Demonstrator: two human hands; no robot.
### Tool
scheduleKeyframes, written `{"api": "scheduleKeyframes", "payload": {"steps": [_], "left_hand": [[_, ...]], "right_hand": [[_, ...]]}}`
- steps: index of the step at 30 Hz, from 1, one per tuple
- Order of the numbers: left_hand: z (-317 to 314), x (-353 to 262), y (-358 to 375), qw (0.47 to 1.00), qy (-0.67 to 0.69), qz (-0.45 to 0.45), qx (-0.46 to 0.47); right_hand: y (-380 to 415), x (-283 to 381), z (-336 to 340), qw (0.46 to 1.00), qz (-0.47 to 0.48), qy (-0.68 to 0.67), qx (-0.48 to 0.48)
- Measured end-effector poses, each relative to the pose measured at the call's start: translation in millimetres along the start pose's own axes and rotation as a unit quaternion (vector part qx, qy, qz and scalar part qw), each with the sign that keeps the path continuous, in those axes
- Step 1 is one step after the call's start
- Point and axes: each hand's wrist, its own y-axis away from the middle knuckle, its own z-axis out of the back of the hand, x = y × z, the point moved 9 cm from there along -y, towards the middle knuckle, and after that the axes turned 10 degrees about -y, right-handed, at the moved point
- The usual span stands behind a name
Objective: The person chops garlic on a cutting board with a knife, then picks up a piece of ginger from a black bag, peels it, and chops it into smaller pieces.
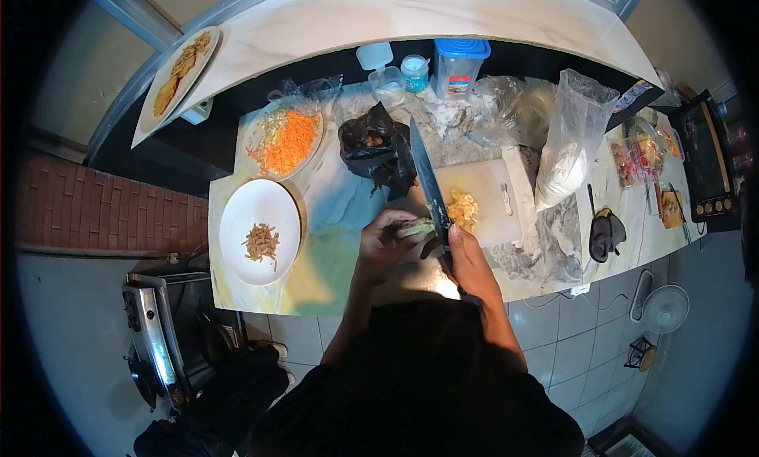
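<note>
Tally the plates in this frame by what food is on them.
Plate of grated carrot: 1
Plate with a small pile of brown shreds: 1
Plate of fried brown pieces, on the upper ledge: 1
Total: 3

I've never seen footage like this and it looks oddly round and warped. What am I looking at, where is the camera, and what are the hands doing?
One wide-angle camera worn on a person's head looks down at a marble counter. The left hand grips a pale vegetable piece. The right hand holds a long dark-bladed kitchen knife against it, above a white cutting board with a chopped yellow heap. To the left sit a plate of grated orange carrot and a white plate of brown shreds.
</note>
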Motion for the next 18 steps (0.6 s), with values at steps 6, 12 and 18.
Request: {"api": "scheduleKeyframes", "payload": {"steps": [6, 12, 18], "left_hand": [[-8, -9, 1, 0.996, 0.069, 0.010, 0.048], [-2, -2, 4, 0.997, 0.068, -0.019, 0.036], [3, -5, 7, 0.997, 0.074, -0.026, 0.024]], "right_hand": [[2, -4, 1, 0.999, -0.034, -0.020, 0.005], [4, -3, -6, 0.995, -0.051, -0.066, 0.058], [5, 7, -18, 0.994, -0.026, -0.080, 0.067]]}}
